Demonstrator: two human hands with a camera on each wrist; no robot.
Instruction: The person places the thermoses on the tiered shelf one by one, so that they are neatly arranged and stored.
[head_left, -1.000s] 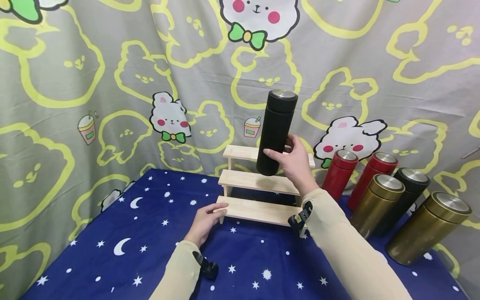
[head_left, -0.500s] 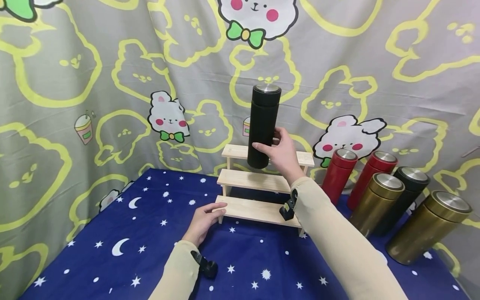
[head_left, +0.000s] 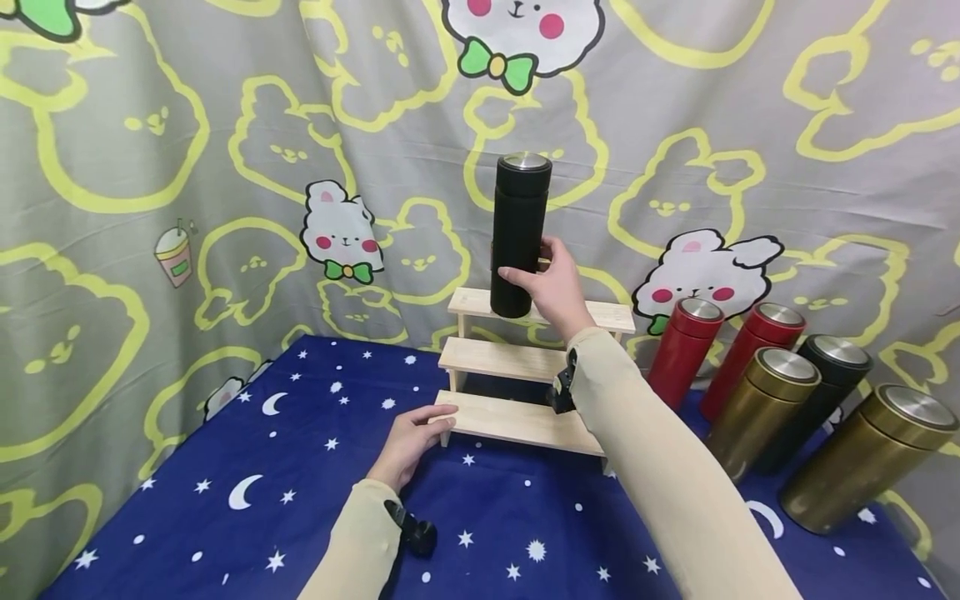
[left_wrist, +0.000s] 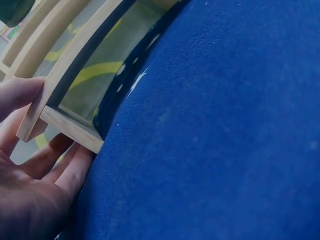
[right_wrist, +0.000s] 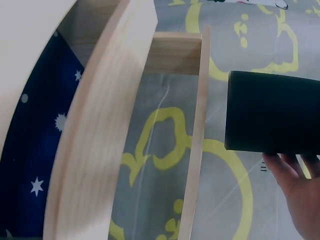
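My right hand (head_left: 558, 287) grips a black thermos bottle (head_left: 520, 225) round its lower half, with the thumb across the front. The bottle is upright with a silver lid top. In the right wrist view the base of the thermos (right_wrist: 272, 112) is apart from the top board of the wooden step rack (right_wrist: 198, 125). The three-step rack (head_left: 517, 421) stands on the blue cloth. At the left end of its lowest step, my left hand (head_left: 408, 442) holds on. The left wrist view shows its thumb (left_wrist: 22, 92) on the board and the other fingers round the end and leg.
Right of the rack stand two red thermoses (head_left: 682, 350), two gold ones (head_left: 765, 408) and another black one (head_left: 821, 392). A grey patterned curtain (head_left: 405, 142) hangs close behind the rack. The blue star-printed cloth (head_left: 300, 500) covers the table.
My right hand has carried the black thermos left, up and back, above the rack's top step, and it has become more upright. The left hand has stayed on the rack.
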